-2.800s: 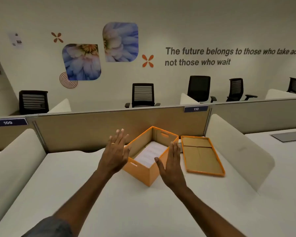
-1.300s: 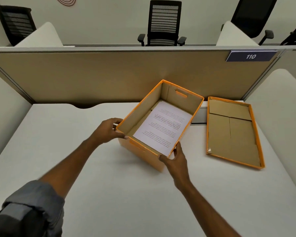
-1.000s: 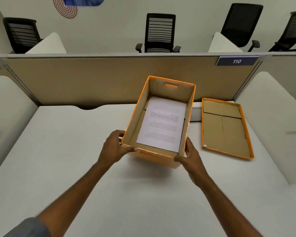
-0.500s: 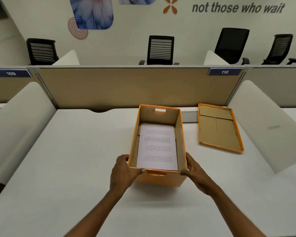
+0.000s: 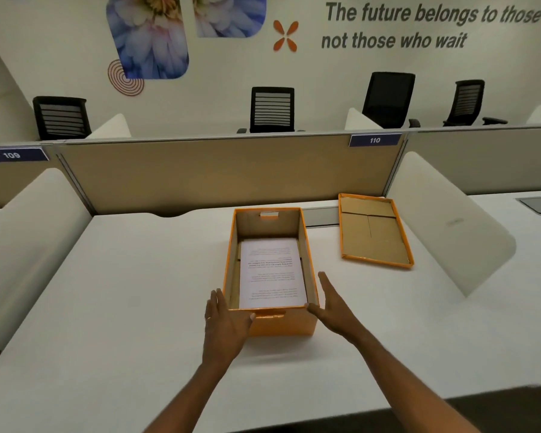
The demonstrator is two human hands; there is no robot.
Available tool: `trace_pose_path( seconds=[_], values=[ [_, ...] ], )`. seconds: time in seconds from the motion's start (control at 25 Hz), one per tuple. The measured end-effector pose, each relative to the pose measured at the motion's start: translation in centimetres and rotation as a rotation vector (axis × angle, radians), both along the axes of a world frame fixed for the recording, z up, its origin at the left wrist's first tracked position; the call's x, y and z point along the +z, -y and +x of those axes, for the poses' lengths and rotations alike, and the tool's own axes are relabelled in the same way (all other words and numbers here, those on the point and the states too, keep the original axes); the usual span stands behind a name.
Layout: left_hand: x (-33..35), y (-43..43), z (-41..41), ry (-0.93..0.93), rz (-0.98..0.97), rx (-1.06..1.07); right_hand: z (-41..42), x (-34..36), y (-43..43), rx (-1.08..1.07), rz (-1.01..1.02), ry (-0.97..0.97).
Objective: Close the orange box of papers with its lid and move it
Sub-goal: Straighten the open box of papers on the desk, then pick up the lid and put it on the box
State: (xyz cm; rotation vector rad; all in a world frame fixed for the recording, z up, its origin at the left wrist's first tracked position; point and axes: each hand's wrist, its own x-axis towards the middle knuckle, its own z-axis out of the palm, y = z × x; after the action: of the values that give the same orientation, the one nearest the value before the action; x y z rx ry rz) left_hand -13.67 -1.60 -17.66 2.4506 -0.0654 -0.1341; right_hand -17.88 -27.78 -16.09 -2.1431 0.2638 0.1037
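Observation:
The orange box [image 5: 283,325] stands open on the white desk [image 5: 122,307], its long side pointing away from me. A stack of printed papers [image 5: 272,273] lies flat inside it. The orange lid [image 5: 372,232] lies upside down on the desk to the back right, a little apart from the box. My left hand [image 5: 225,320] is at the box's near left corner, fingers straight and spread, thumb against the front wall. My right hand [image 5: 333,307] is beside the near right corner, fingers extended, thumb at the rim. Neither hand grips the box.
A tan partition panel [image 5: 225,173] closes off the back of the desk. White curved dividers stand at the left [image 5: 28,239] and right [image 5: 444,220]. Black office chairs [image 5: 272,109] line the wall behind.
The box has been turned from skew to square with the desk and drawn toward me. Both hands have loosened from the near corners and their fingers have straightened out.

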Motion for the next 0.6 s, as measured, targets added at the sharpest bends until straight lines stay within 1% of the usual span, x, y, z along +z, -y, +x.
trace_pose_path(
  seconds=[0.08,0.2,0.36,0.48,0.6],
  values=[
    [0.3,1.2,-0.9,0.140,0.024,-0.089,-1.3,-0.2,0.9,-0.042,-0.075,0.032],
    [1.0,5.1,-1.6,0.243,-0.038,-0.252,-2.9,-0.6,3.8,-0.128,-0.115,0.060],
    [1.6,12.4,-1.9,0.236,-0.176,-0.311,-3.5,-0.7,9.6,-0.214,-0.125,0.070],
    [1.5,18.6,-0.8,0.255,-0.162,-0.399,-2.8,-0.6,14.7,-0.276,-0.118,0.103],
    [1.1,25.3,0.8,0.253,-0.202,-0.479,-1.3,-1.4,20.5,-0.285,-0.115,0.101]
  ],
)
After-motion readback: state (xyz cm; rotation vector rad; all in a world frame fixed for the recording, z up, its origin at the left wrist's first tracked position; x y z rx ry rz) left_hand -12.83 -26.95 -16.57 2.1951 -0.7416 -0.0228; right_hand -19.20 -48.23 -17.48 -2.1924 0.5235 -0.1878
